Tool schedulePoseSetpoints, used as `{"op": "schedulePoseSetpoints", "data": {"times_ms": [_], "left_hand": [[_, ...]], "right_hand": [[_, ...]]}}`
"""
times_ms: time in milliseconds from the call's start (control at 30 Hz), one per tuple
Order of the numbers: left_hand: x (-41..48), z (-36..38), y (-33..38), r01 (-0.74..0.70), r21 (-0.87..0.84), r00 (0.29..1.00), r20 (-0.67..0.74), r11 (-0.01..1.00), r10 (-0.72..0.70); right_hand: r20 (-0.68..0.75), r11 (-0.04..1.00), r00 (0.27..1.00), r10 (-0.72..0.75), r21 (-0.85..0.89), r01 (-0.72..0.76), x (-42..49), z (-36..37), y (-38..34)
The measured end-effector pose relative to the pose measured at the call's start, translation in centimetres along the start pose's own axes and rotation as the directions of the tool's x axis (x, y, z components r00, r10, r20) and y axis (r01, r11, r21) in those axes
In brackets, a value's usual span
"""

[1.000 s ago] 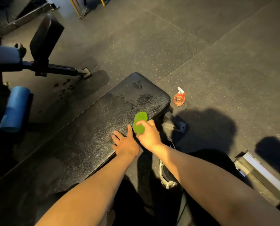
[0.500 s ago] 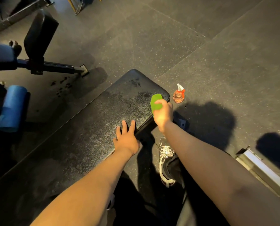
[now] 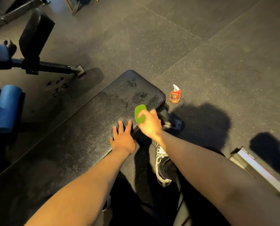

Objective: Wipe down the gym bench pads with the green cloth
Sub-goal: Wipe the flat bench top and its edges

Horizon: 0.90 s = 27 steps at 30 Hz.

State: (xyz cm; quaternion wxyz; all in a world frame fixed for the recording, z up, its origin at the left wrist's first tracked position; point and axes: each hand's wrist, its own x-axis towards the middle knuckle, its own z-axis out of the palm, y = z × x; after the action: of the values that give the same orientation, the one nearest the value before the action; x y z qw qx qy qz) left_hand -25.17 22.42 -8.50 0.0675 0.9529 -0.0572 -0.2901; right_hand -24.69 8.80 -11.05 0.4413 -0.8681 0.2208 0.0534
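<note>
The black bench pad [image 3: 80, 128] runs from lower left to its far end at the centre, with damp patches near that end. My right hand [image 3: 149, 123] holds the folded green cloth [image 3: 139, 114] and presses it on the pad near its right edge. My left hand [image 3: 123, 137] rests flat on the pad's near edge, fingers spread, just left of the cloth.
An orange spray bottle [image 3: 175, 95] stands on the rubber floor right of the bench end. The bench foot [image 3: 171, 119] juts out under my right hand. My shoe [image 3: 162, 165] is below. A blue roller [image 3: 5, 110] and another machine's black pad [image 3: 35, 33] stand left. A metal frame [image 3: 258, 170] lies right.
My right hand swept the cloth out to the pad's right corner, then came back toward me and left. My left hand's fingers have spread flat on the pad.
</note>
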Motion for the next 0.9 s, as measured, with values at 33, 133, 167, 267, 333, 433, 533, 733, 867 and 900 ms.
{"op": "schedulePoseSetpoints", "data": {"times_ms": [33, 133, 167, 267, 333, 433, 533, 733, 867, 900], "left_hand": [[-0.1, 0.0, -0.1, -0.002, 0.005, 1.0, -0.003, 1.0, 0.002], [-0.1, -0.2, -0.3, -0.006, 0.009, 1.0, -0.01, 1.0, 0.006], [0.0, -0.2, -0.3, -0.011, 0.004, 1.0, -0.009, 1.0, 0.011], [0.3, -0.4, -0.4, -0.016, -0.029, 1.0, 0.005, 0.999, 0.016], [0.3, -0.4, -0.4, -0.005, -0.038, 1.0, 0.008, 0.999, 0.005], [0.2, -0.4, 0.1, 0.008, -0.062, 1.0, -0.014, 0.998, -0.009], [0.2, -0.5, 0.7, 0.037, -0.106, 0.999, -0.036, 0.994, -0.041], [0.3, -0.9, 1.3, 0.059, -0.157, 0.989, -0.126, 0.986, -0.08], [1.2, -1.6, 0.2, 0.04, -0.082, 0.984, -0.173, 0.996, -0.054], [1.6, -1.8, 0.0, 0.053, -0.091, 0.985, -0.157, 0.994, -0.067]], "right_hand": [[0.054, 1.0, 0.998, -0.022, -0.003, 0.022, 0.0, 0.0, 0.1], [0.03, 0.997, 0.999, -0.032, 0.074, 0.03, 0.9, -0.9, 0.6], [-0.024, 0.995, 1.0, -0.012, 0.095, 0.014, 1.5, -1.6, 1.0], [-0.139, 0.976, 0.984, 0.112, 0.201, -0.082, 4.0, -4.5, 2.2], [-0.187, 0.967, 0.973, 0.138, 0.236, -0.092, 5.1, -5.5, 2.7], [-0.224, 0.983, 0.97, 0.089, 0.176, -0.05, 4.8, -4.5, 2.2], [-0.229, 0.998, 0.973, 0.013, -0.049, -0.025, 2.9, -2.7, 1.0], [0.1, 0.895, 0.94, -0.325, -0.29, 0.34, -1.0, 0.5, -0.9], [-0.036, 0.869, 0.949, -0.313, -0.415, 0.271, 2.5, -2.2, 0.2], [-0.102, 0.885, 0.96, -0.262, -0.423, 0.196, 3.9, -3.3, 0.8]]}}
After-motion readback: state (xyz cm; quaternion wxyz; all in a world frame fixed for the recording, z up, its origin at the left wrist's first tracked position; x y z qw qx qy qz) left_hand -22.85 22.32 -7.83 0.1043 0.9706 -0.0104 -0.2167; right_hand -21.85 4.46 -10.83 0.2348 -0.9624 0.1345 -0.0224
